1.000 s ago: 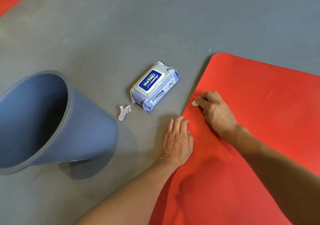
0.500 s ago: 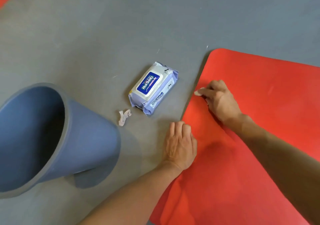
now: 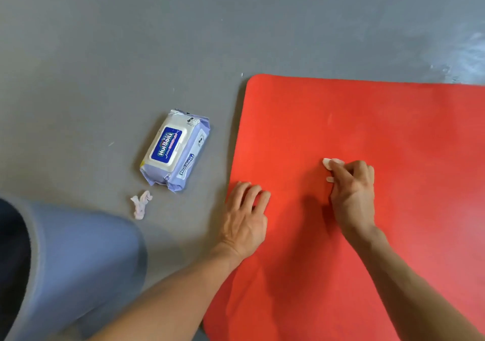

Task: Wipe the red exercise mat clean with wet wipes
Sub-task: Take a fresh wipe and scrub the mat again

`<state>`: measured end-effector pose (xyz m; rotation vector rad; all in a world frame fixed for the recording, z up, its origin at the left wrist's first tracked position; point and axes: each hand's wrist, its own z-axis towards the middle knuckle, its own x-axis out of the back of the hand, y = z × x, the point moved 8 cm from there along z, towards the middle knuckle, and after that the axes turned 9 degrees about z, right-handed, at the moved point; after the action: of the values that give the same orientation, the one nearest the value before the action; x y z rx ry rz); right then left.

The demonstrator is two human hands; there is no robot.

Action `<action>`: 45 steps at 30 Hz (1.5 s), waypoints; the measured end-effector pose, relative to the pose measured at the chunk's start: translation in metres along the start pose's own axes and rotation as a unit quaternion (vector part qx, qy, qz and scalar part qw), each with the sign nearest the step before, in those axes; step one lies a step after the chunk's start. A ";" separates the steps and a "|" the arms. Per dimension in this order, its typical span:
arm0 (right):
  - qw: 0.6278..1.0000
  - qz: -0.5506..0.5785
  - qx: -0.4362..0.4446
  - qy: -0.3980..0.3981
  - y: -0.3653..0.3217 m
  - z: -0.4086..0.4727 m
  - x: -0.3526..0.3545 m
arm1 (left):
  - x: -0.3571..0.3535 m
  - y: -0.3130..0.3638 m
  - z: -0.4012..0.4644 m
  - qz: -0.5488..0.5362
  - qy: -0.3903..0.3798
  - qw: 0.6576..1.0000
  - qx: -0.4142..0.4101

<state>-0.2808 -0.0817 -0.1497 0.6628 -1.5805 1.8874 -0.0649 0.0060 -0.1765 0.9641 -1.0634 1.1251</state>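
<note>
Right hand [image 3: 351,191] (wipe [image 3: 331,162] inside) on mat [image 3: 393,130]

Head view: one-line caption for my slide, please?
Right hand presses a wipe on the red mat; left hand braces its edge, with the wipes pack alongside.

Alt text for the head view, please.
The right hand presses a white wipe onto a red mat while the left hand rests flat on its left edge. On the grey floor beside it lie a wipes pack, a crumpled wipe and a blue bin.
</note>
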 end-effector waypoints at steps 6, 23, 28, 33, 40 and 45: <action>0.984 -0.016 0.123 -0.125 -0.066 -0.106 -0.038 | 0.005 -0.004 0.003 -0.023 -0.034 0.999 0.028; 0.975 -0.001 0.163 -0.152 -0.051 -0.203 0.003 | 0.001 -0.001 -0.014 0.020 -0.069 0.989 -0.131; 0.969 0.006 0.176 -0.174 -0.063 -0.245 0.004 | 0.001 0.000 -0.024 0.047 -0.077 0.984 -0.152; 0.975 -0.004 0.177 -0.134 -0.060 -0.169 -0.001 | 0.006 -0.001 -0.021 0.009 -0.039 0.990 -0.138; 0.994 -0.017 -0.060 0.089 -0.025 -0.053 -0.007 | 0.005 -0.007 -0.017 -0.048 -0.045 0.991 -0.117; 0.991 0.035 0.095 -0.082 -0.097 -0.138 -0.049 | 0.003 -0.014 -0.021 -0.026 -0.042 0.995 -0.091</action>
<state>-0.1788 0.0609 -0.1405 0.8745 -1.5534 2.1002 -0.0473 0.0238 -0.1792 0.8948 -1.1810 0.9355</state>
